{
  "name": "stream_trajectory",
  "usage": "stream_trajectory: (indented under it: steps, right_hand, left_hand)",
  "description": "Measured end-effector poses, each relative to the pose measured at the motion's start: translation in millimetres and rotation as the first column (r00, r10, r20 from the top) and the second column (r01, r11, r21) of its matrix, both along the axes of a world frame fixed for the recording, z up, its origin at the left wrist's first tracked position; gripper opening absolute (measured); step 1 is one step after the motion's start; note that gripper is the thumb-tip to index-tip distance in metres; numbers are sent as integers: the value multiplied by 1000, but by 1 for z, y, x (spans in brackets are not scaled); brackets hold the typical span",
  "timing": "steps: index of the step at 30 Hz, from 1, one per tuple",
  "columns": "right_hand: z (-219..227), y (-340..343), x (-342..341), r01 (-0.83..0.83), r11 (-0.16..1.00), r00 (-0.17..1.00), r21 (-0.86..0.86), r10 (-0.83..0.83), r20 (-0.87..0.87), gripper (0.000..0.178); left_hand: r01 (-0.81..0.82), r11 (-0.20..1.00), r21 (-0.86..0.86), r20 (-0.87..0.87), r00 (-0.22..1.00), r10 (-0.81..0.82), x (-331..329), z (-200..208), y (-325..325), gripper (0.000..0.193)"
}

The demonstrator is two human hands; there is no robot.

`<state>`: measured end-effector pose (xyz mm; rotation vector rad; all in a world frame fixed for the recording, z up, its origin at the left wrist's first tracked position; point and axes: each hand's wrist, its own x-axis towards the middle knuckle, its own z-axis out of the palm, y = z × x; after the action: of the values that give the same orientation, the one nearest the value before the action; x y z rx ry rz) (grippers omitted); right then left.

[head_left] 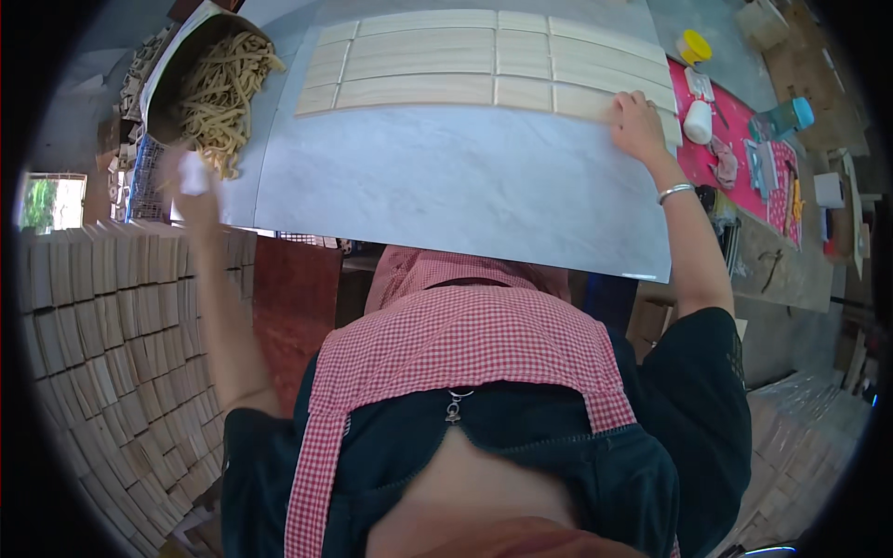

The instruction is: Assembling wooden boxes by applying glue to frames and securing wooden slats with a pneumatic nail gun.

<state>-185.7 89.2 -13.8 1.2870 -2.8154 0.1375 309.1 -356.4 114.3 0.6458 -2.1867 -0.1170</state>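
Pale wooden slats point(419, 63) lie side by side in rows on a grey marbled tabletop point(446, 177), with narrow gaps or bands crossing them. My right hand point(638, 127), a silver bangle on its wrist, has its fingers bent over the right end of the nearest row. At the table's left edge my left hand point(197, 200) is smeared by motion, and its fingers cannot be made out. A white thing point(193, 174) shows at that hand, its kind unclear. Just beyond it is an open container point(160, 79) heaped with tan strips point(221, 93).
Stacked wooden pieces point(112, 344) fill the lower left. On a pink cloth point(684, 93) at the right are a white bottle point(698, 123), a clear blue-capped container point(783, 118) and small tools. A yellow-lidded tub point(693, 46) stands behind. Plastic-wrapped stacks point(800, 446) are at lower right.
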Motion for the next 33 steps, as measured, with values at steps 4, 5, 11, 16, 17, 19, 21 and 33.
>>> stream_trajectory:
  steps: [4, 5, 11, 16, 17, 19, 21, 33]
  right_hand:
    - [6, 13, 0, -168, 985, 980, 23, 165, 111, 41]
    - [5, 20, 7, -182, 983, 983, -21, 183, 24, 45]
    - [24, 26, 0, -203, 976, 977, 84, 207, -44, 57]
    - [11, 32, -31, -284, 957, 958, 62, 285, -9, 52]
    - [7, 35, -35, -312, 950, 950, 35, 312, -2, 50]
    - [18, 33, -33, -335, 941, 942, 51, 334, 11, 46]
    - [38, 26, -24, -369, 927, 930, 73, 367, 40, 40]
    - [66, 46, 35, -137, 990, 991, -14, 137, -1, 26]
  left_hand:
    - [120, 984, 129, 251, 956, -149, -99, -73, 32, 65]
    - [113, 986, 127, 255, 956, -142, -114, -76, 27, 65]
    - [1, 1000, -16, 787, 617, 12, -148, -99, -45, 74]
    - [-40, 999, -29, 900, 433, 44, -146, -95, -65, 78]
    - [-45, 999, -20, 918, 394, 37, -144, -95, -66, 79]
    - [0, 999, -48, 881, 472, 42, -137, -101, -63, 74]
    - [95, 987, -128, 791, 610, 44, -132, -107, -61, 66]
    - [55, 972, 227, 810, 543, -220, -108, -65, -9, 17]
